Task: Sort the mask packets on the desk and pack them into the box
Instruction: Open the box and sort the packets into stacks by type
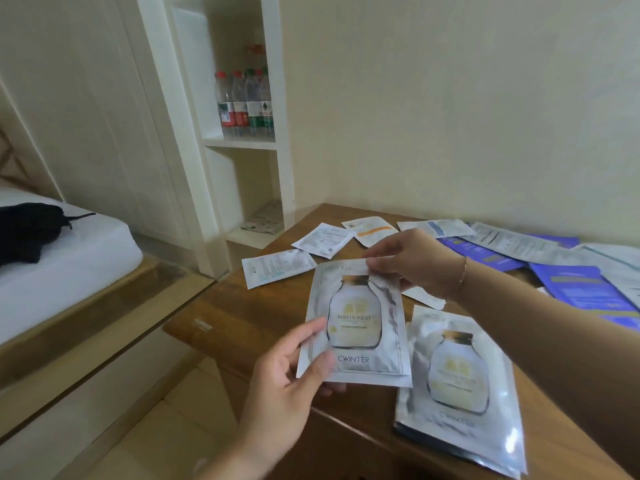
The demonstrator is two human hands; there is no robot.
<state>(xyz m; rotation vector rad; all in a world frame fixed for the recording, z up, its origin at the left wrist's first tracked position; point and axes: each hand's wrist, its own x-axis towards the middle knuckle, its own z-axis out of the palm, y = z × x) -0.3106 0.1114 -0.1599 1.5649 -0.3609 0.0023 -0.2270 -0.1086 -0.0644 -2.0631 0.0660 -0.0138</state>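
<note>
Two hands pinch one silver jar-print mask packet (356, 323) above the counter (242, 306), long axis running near-to-far, printed jar upright, cap end pointing away. Left hand (291, 372) grips the near-left corner, thumb on top; right hand (412, 261) pinches the far edge. Just right, a matching packet stack (460, 389) lies flat. White packets (277, 268) and blue packets (581, 289) are scattered further back. Water bottles (246, 102) stand on the shelf.

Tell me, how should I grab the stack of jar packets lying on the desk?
Pinch the silver packet stack at its near edge, coming from the front of the desk. It lies flat, and that corner seems to overhang the desk's edge, so fingers could probably slip underneath there.
</note>
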